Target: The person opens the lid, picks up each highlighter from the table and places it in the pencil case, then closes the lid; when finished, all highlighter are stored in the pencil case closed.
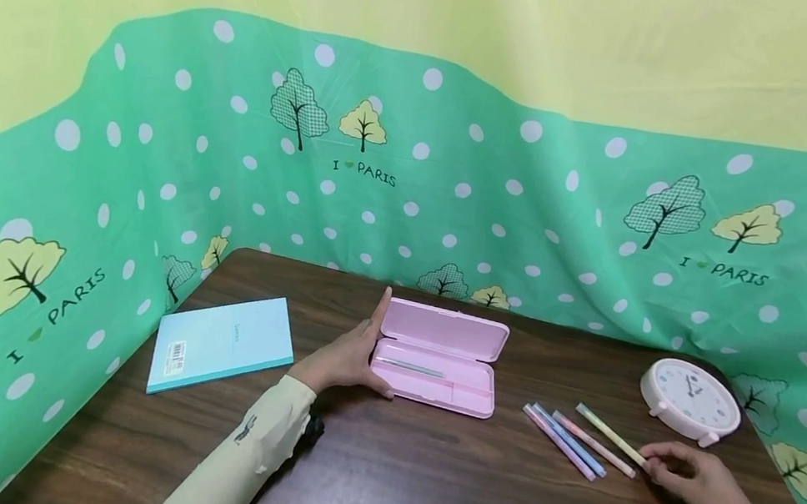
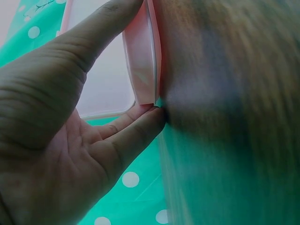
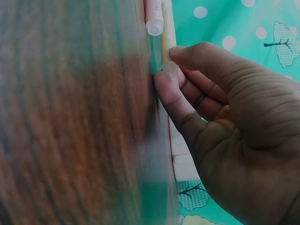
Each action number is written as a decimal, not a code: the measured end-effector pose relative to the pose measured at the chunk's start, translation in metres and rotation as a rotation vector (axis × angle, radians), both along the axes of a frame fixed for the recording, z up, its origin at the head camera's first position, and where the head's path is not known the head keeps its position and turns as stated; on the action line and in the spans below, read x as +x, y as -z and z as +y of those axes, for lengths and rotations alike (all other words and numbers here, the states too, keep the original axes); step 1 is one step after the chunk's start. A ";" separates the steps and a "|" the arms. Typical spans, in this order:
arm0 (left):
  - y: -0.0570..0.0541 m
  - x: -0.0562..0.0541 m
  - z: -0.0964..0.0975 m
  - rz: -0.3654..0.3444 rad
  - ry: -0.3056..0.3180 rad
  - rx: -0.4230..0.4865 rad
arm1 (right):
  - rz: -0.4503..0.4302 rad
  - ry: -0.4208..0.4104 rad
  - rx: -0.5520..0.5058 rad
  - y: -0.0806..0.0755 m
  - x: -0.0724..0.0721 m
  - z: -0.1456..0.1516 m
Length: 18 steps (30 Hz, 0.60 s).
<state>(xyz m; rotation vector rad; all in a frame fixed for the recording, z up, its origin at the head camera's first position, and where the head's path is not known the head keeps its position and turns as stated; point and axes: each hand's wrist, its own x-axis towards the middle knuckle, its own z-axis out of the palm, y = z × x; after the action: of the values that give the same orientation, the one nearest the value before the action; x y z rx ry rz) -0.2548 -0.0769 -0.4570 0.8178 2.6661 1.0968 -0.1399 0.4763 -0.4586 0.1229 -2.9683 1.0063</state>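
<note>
On the table lies an open pink pencil case (image 1: pixel 435 361), its lid tipped back and a slim pen (image 1: pixel 410 366) in the long compartment. My left hand (image 1: pixel 351 355) holds the case by its left end, thumb at the front corner and fingers along the side. At the right, my right hand (image 1: pixel 696 481) pinches the near end of a yellow marker pen (image 1: pixel 611 436) between thumb and forefinger, as the right wrist view shows. Beside it lie a red-pink pen (image 1: pixel 595 444), a blue pen (image 1: pixel 569 439) and a pink-purple pen (image 1: pixel 558 442).
A light blue notebook (image 1: pixel 222 343) lies at the left of the dark wooden table (image 1: pixel 376 476). A white round clock (image 1: pixel 691 398) lies face up at the back right, just beyond the right hand. Green patterned cloth (image 1: pixel 392 225) hangs behind the table.
</note>
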 end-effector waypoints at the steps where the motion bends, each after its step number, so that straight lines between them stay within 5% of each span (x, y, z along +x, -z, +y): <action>1: 0.000 0.000 0.000 -0.002 0.002 -0.004 | 0.001 0.005 -0.008 0.001 0.001 0.000; 4: 0.002 -0.001 0.000 0.003 0.008 0.002 | 0.017 0.009 -0.030 0.002 0.001 -0.001; 11: 0.026 -0.018 -0.005 0.075 0.038 0.081 | 0.087 -0.051 -0.032 0.000 -0.009 -0.013; 18: 0.040 -0.026 -0.005 0.076 0.014 0.061 | 0.055 -0.114 -0.055 -0.006 -0.029 -0.043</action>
<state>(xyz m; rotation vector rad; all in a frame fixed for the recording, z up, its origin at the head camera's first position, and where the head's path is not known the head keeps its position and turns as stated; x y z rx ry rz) -0.2805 -0.0820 -0.4969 0.9058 2.6957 1.1726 -0.1693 0.4330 -0.4529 0.3178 -2.9100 1.0761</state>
